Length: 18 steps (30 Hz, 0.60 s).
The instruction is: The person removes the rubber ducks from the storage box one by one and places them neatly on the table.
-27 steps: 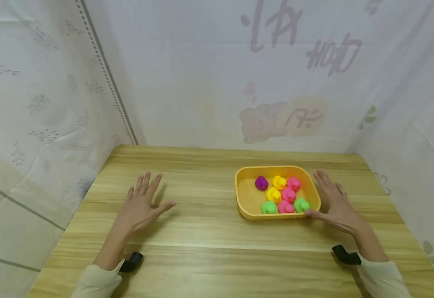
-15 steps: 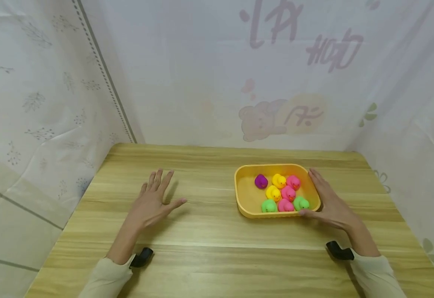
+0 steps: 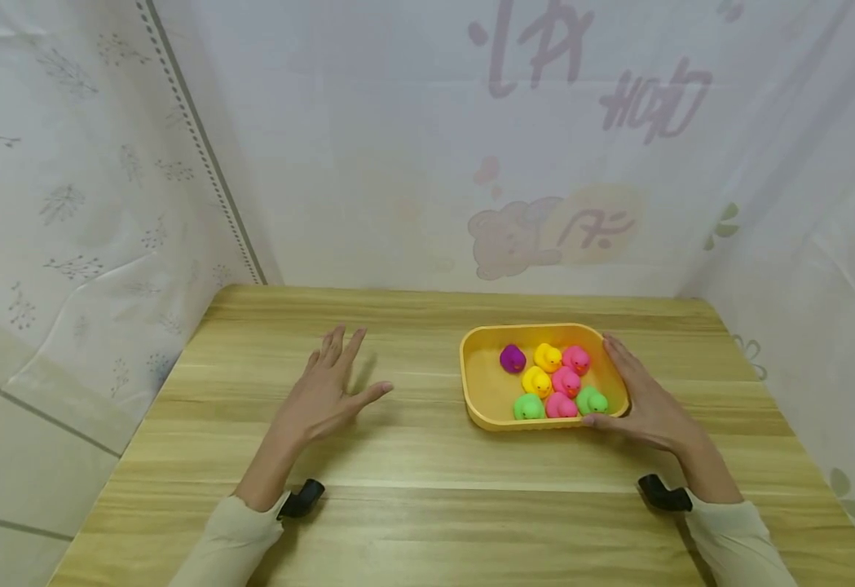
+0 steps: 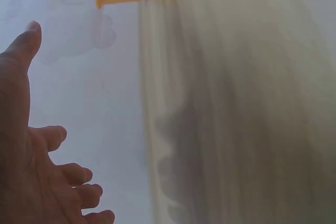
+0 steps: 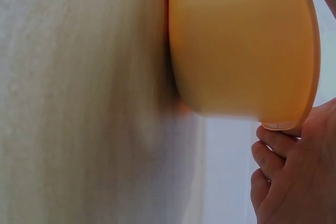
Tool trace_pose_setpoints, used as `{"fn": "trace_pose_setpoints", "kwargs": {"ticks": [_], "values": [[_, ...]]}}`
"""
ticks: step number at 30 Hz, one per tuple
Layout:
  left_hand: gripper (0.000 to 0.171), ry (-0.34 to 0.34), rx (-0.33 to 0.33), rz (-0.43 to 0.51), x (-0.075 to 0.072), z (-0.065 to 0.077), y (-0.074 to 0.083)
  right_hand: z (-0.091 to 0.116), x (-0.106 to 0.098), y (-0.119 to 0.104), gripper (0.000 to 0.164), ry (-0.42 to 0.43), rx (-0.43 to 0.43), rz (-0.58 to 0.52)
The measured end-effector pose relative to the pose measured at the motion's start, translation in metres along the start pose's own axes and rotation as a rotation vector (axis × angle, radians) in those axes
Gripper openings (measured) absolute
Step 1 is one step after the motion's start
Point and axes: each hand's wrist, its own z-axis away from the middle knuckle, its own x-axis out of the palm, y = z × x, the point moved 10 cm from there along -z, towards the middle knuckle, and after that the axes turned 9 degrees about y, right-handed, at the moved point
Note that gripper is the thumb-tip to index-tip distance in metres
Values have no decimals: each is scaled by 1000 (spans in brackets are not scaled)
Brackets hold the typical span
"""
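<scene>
Left hand (image 3: pixel 324 398): fingers spread, holding nothing. Right hand (image 3: pixel 653 412): thumb, fingers grip yellow tray (image 3: pixel 487 390) at right end; ducks (image 3: pixel 566 381) inside.

1. A yellow-orange, rectangular plastic tub (image 3: pixel 487 393) with rounded corners sits level on the table's right half, open upward; the right hand (image 3: pixel 650 409) grips its right end, while the left hand (image 3: pixel 319 401) is apart from its left side.
2. One small purple toy duck (image 3: pixel 512 359) sits toward the far side.
3. Two yellow toy ducks (image 3: pixel 536 381) sit beside three pink toy ducks (image 3: pixel 566 381).
4. Two green toy ducks (image 3: pixel 528 407) flank the nearest pink one along the near wall.
</scene>
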Motion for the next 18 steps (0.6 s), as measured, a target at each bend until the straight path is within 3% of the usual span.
{"fn": "trace_pose_setpoints", "kwargs": {"ticks": [7,18], "values": [[102,25,0,57,-4,-9,20,-2,0,1,127,14,-5,-17],[96,47,-35,221,7,-21,46,0,0,0,127,33,-23,-23]]}}
